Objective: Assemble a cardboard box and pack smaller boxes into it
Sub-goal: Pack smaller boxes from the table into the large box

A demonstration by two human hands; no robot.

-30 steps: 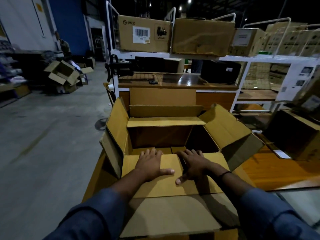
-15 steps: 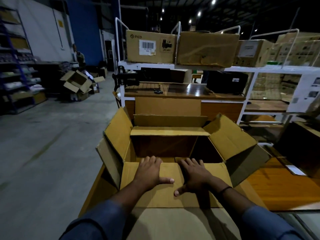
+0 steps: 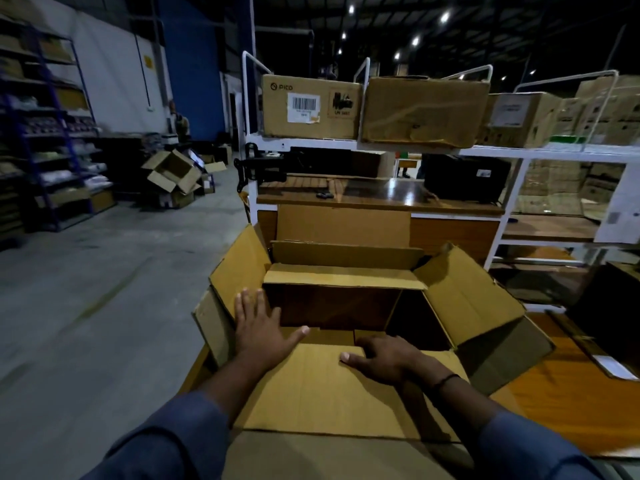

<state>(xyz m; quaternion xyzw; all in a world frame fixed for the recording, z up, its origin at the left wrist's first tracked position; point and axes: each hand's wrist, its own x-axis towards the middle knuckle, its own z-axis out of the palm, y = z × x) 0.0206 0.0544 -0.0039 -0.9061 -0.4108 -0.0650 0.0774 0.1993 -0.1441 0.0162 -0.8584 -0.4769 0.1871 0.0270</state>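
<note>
Our left hand (image 3: 263, 327) lies flat and wide on the cardboard box (image 3: 329, 306) on the tabletop (image 3: 571, 410), our right hand (image 3: 384, 358) seemingly hooks its near flap (image 3: 329, 393); uneven pressing could crease or skid it.

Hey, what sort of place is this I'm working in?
Most likely a warehouse packing area: labelled cartons line a white rack, blue storage shelving runs along the wall, and opened boxes are piled on a concrete floor.
</note>
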